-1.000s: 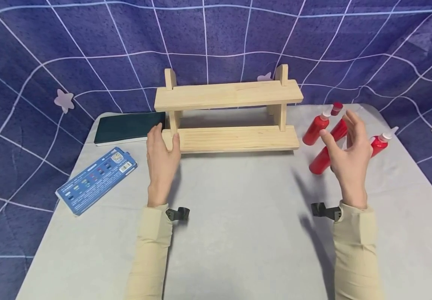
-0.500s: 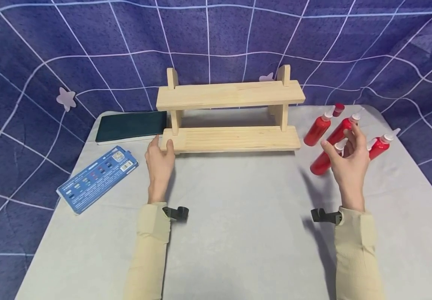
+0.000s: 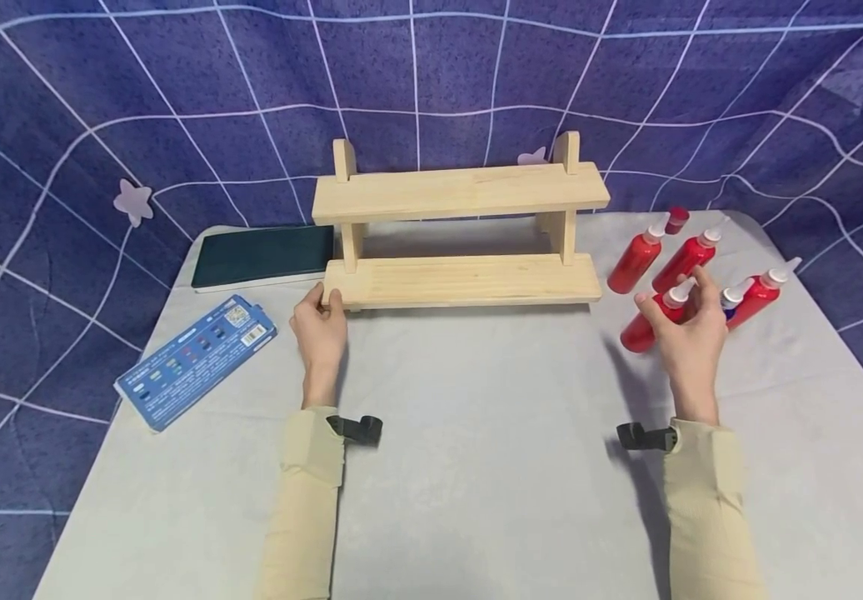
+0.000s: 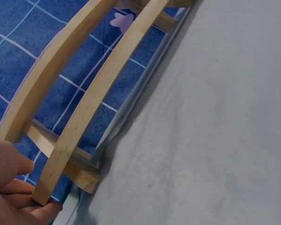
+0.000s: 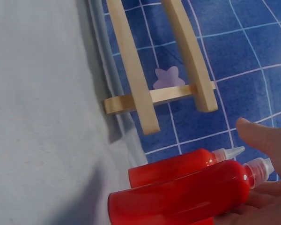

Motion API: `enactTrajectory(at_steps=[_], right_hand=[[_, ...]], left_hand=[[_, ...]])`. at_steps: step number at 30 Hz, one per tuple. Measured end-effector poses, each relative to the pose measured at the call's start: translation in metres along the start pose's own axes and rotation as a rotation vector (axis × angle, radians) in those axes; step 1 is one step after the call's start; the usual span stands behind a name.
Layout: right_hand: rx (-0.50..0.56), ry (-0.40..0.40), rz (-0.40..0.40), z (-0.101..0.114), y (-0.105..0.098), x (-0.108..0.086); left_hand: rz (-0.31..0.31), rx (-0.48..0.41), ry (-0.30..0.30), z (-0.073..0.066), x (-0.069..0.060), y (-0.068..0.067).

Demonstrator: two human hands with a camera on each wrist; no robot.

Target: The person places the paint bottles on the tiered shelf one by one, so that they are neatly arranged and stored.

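Observation:
At the back of the table stands a two-tier wooden shelf [image 3: 461,279]. My left hand [image 3: 321,337] grips the left end of its lower board, with fingers tucked beneath the board end in the left wrist view. On the right, my right hand [image 3: 690,358] surrounds the upper part of the front red bottle [image 3: 643,333]. The thumb stands apart from this bottle in the right wrist view, and the fingers lie behind it. Two red bottles stand farther back, one [image 3: 634,265] to the left of the other [image 3: 684,263]. Another red bottle [image 3: 755,300] is at the right.
A dark blue bottle, mostly hidden by my right hand, shows its white cap [image 3: 737,290]. Behind the bottles sits a small red round object [image 3: 676,219]. A dark green book [image 3: 262,254] and a blue box [image 3: 197,361] lie at the left. Blue cloth [image 3: 461,75] hangs behind.
My left hand has drawn back slightly and closed on the lower board's end. My right hand has moved down and left, around the front red bottle. The shelf has stayed in place.

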State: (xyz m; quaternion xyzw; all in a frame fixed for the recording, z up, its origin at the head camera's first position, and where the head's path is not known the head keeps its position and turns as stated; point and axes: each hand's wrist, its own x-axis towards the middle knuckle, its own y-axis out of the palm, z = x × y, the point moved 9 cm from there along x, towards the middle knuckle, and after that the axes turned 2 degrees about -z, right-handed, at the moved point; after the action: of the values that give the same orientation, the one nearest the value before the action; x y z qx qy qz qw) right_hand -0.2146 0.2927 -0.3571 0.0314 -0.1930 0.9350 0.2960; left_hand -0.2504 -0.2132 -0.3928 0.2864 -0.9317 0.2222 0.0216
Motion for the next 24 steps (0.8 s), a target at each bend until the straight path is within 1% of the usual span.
enactTrajectory(at_steps=[3,7,10,17,24], right_hand=[[-0.03,0.006,-0.004,-0.004,0.002,-0.001],[-0.086,0.034,0.004,-0.012,0.006,-0.002],[-0.133,0.069,0.019,-0.016,0.008,-0.004],[-0.216,0.099,0.034,-0.025,0.011,-0.006],[-0.239,0.115,0.03,-0.029,0.013,-0.004]], left_hand=[[-0.036,-0.049,-0.015,0.005,0.0,-0.002],[-0.068,-0.122,-0.067,0.013,0.0,-0.004],[-0.078,-0.156,-0.101,0.017,0.0,-0.005],[-0.082,-0.156,-0.108,0.015,0.001,-0.004],[-0.096,-0.136,-0.104,0.015,0.003,-0.004]])
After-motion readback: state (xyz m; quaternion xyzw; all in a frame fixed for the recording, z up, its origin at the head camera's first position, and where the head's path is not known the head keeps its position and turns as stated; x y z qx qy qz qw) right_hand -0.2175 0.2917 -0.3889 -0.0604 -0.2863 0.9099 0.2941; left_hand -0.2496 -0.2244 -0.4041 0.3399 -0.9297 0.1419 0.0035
